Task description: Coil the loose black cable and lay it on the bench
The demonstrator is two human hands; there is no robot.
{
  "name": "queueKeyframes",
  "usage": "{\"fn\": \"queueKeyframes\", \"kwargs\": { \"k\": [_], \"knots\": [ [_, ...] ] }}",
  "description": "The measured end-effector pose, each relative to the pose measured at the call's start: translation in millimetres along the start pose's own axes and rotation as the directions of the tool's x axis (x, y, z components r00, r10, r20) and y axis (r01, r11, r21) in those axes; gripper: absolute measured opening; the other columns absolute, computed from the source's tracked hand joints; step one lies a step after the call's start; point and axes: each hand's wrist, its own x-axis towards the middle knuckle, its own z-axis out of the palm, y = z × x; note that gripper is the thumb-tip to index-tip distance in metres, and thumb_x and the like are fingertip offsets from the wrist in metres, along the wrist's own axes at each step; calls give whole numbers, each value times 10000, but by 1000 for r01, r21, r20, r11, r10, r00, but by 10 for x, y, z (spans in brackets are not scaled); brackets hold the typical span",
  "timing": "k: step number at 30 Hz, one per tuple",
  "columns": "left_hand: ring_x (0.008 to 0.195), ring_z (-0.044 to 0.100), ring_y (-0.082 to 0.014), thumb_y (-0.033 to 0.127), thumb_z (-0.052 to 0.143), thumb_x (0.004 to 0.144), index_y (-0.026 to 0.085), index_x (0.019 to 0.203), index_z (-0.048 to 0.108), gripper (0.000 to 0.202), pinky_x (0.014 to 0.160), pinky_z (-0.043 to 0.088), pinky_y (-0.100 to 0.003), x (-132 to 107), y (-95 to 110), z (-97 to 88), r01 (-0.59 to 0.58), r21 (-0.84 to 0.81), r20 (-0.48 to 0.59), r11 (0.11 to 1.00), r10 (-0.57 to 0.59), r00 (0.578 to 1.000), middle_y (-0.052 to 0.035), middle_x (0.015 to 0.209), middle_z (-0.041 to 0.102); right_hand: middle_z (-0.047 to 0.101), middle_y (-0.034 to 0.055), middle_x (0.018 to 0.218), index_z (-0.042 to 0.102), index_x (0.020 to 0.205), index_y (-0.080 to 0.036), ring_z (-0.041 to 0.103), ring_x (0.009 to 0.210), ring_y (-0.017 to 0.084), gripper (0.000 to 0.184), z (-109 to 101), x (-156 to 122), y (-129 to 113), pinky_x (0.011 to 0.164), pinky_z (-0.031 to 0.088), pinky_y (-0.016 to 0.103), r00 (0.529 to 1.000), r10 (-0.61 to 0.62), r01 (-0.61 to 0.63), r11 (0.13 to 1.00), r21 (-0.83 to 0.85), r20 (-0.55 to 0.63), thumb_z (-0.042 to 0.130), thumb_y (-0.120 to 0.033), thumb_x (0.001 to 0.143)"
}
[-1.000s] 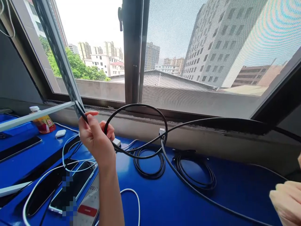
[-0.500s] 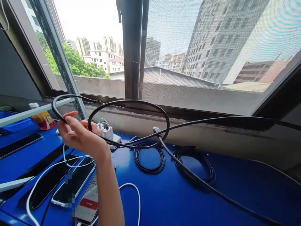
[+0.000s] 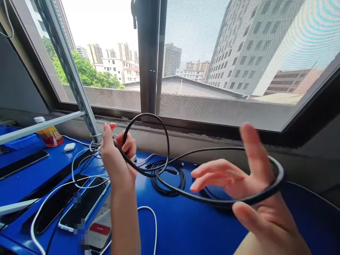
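In the head view, the black cable (image 3: 168,145) is strung side to side between your two hands, its long run lying across your front above the blue table (image 3: 186,230). Your left hand (image 3: 118,159) is closed on it, fingers curled round a bunch of strands, with a small loop standing up just to the right of that grip. A wider bend reaches your right hand (image 3: 255,182), which is open: fingers spread, one pointing up, thumb well apart. One strand passes behind that raised finger and the other crosses in front of the palm by the thumb; how firmly it bears there you can't tell. The bend's far end sits right at this hand. Beyond, a coiled cable (image 3: 154,187) lies on the table between your hands.
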Motion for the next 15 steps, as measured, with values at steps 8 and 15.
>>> {"fn": "queueKeyframes", "kwargs": {
  "k": [8, 15],
  "knots": [
    [307, 184, -33, 232, 314, 968, 187, 765, 458, 253, 341, 111, -138, 6, 3, 0, 114, 68, 112, 991, -121, 986, 100, 354, 309, 664, 6, 1066, 685, 940, -274, 569, 1161, 162, 303, 107, 189, 191, 1046, 442, 341, 992, -95, 84, 988, 127, 86, 406, -378, 995],
    [298, 179, -41, 254, 386, 839, 221, 794, 391, 55, 360, 61, -139, -7, -13, 60, 186, 154, 164, 970, -211, 964, 107, 378, 296, -54, -136, 307, 605, 722, -262, 42, 182, 7, 251, 323, 189, -45, 264, 185, 92, 823, -19, 228, 926, 300, -567, 538, -358, 944]
  ]
}}
